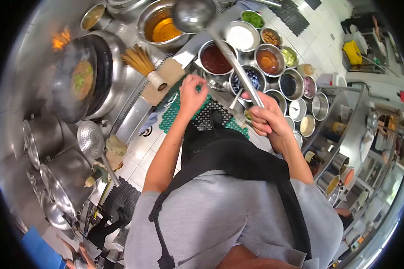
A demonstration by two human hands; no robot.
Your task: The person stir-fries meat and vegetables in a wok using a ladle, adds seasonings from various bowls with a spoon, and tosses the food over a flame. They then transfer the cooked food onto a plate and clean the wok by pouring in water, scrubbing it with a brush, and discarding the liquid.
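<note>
My right hand (267,117) is wrapped round the handle of a steel ladle (195,15), whose bowl is over the counter near the pot of amber liquid (165,30). My left hand (193,92) has curled fingers near a bowl of dark red sauce (216,58); whether it holds anything small cannot be made out. A bamboo brush (141,62) lies to its left on a brown cloth (173,74). Farther left, a black wok (63,85) contains food with green bits (81,80), with flame at its upper edge.
Metal bowls of ingredients, such as white powder (241,36) and chopped greens (253,19), stand at the right. A perforated skimmer (90,139) and large steel pots (67,179) are at the left. A shelf (336,139) runs along the right. Another person's arm (86,256) shows at the lower left.
</note>
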